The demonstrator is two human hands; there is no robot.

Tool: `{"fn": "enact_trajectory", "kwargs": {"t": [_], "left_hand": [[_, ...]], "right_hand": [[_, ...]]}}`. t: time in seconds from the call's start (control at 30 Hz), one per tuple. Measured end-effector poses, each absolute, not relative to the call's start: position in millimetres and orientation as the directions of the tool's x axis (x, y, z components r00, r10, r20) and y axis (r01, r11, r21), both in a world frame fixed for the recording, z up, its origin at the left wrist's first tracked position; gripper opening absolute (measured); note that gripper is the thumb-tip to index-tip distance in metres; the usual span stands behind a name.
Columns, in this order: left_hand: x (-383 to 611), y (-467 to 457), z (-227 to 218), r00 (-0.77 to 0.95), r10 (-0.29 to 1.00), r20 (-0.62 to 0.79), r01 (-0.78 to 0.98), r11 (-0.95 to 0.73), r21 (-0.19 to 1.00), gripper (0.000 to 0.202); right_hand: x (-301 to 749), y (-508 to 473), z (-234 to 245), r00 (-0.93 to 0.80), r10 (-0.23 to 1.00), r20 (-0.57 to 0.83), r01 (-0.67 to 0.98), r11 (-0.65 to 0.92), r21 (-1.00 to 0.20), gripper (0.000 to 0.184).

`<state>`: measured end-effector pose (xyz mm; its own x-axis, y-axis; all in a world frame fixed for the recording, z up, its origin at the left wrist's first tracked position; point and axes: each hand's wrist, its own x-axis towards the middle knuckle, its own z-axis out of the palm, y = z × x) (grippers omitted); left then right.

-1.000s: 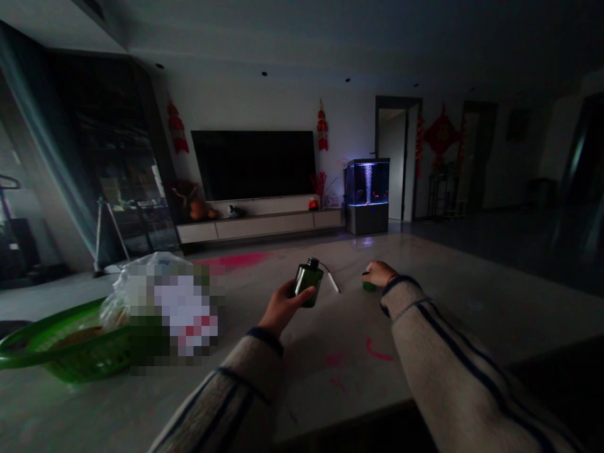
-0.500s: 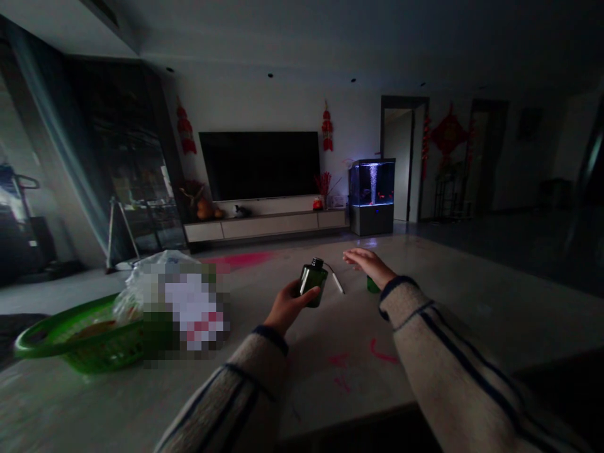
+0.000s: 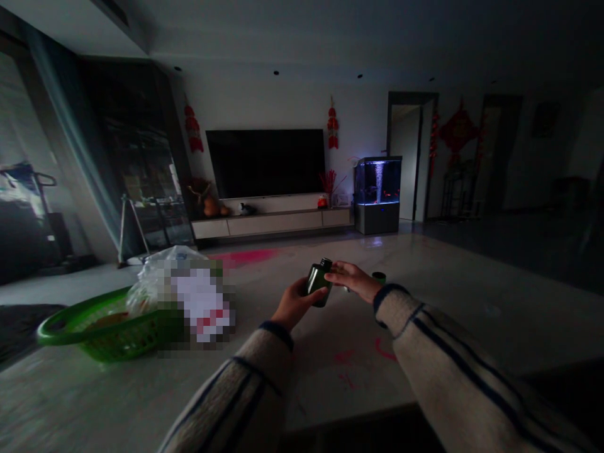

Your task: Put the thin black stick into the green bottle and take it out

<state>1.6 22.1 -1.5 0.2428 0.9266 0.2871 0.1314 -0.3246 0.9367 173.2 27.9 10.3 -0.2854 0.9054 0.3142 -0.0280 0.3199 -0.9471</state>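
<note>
My left hand (image 3: 296,302) is closed around a dark green bottle (image 3: 319,283), thumb across its front, and holds it tilted above the table. The bottle's black neck (image 3: 325,263) points up, with no cap on it. From the right, my right hand (image 3: 352,279) reaches in with its fingers stretched out; the fingertips lie at the bottle's right shoulder, seemingly touching it. Its thumb is hard to make out. Behind the right wrist, a dark green cap-like piece (image 3: 379,277) stands on the table, partly hidden. Only a bit of a thin white stick (image 3: 346,289) shows under the right hand.
A green plastic basket (image 3: 117,343) holding a clear plastic bag (image 3: 163,277) stands on the pale table (image 3: 453,314) at the left, beside a blurred-out patch. Pink marks stain the tabletop. Beyond are a television (image 3: 267,163), a low cabinet (image 3: 274,221) and a lit fish tank (image 3: 379,182).
My right hand has moved left and down to the bottle, now covering most of the white stick. My left hand still holds the bottle. The view has shifted slightly.
</note>
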Motion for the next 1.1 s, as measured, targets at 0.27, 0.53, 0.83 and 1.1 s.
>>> {"fn": "enact_trajectory", "kwargs": {"t": [0.27, 0.53, 0.83, 1.1], "left_hand": [[3, 22, -2, 0.271, 0.92, 0.284, 0.166, -0.335, 0.928, 0.048], [2, 21, -1, 0.255, 0.905, 0.341, 0.224, -0.398, 0.89, 0.047], [2, 24, -4, 0.135, 0.899, 0.416, 0.223, -0.437, 0.871, 0.054], [3, 26, -5, 0.101, 0.899, 0.426, 0.239, -0.437, 0.867, 0.054]], "right_hand": [[169, 29, 8, -0.256, 0.898, 0.359, -0.067, 0.354, -0.933, 0.039], [164, 23, 12, -0.209, 0.885, 0.417, -0.085, 0.408, -0.909, 0.032], [154, 26, 10, -0.123, 0.913, 0.389, -0.149, 0.371, -0.917, 0.038], [150, 19, 16, -0.047, 0.957, 0.285, -0.014, 0.285, -0.958, 0.043]]}}
